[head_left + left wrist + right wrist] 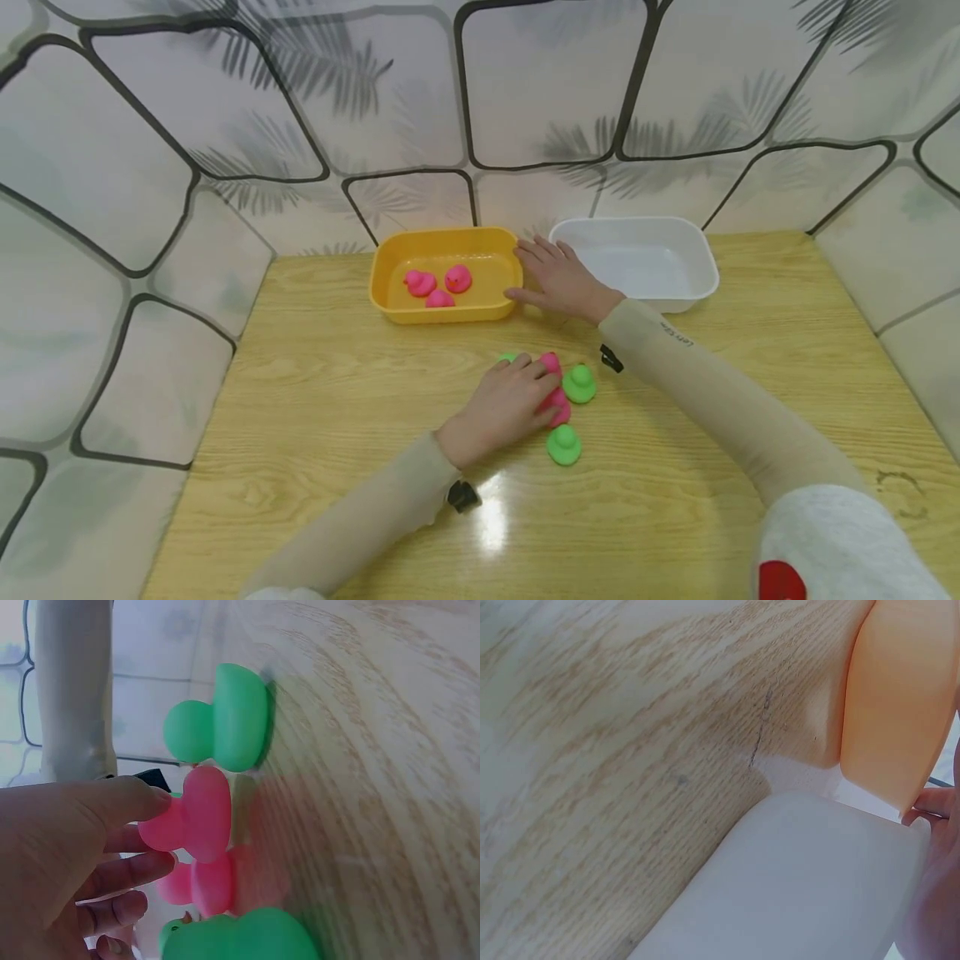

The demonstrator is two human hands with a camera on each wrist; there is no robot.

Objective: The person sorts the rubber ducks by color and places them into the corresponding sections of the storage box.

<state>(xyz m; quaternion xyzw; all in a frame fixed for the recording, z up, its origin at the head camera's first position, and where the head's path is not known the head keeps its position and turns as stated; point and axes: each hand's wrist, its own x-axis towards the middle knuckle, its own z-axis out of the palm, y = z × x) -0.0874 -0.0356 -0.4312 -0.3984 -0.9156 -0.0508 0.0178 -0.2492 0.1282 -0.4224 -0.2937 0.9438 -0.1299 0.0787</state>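
Observation:
My left hand (506, 408) pinches a pink rubber duck (206, 814) between thumb and fingers; a gap shows between the duck and the wooden table. Another pink duck (550, 362) is beside its fingertips. Around them sit green ducks: one to the right (580, 383), one nearer me (564, 445), and one (508, 357) partly hidden behind the hand. My right hand (566, 283) has its fingers spread across the gap between two trays, fingertips at the right rim of the yellow tray (442, 315). That tray holds three pink ducks (458, 278).
A white tray (645, 258) stands right of the yellow one, partly behind my right hand and forearm. Patterned walls (540, 83) enclose the wooden table (300, 400) at the back and both sides.

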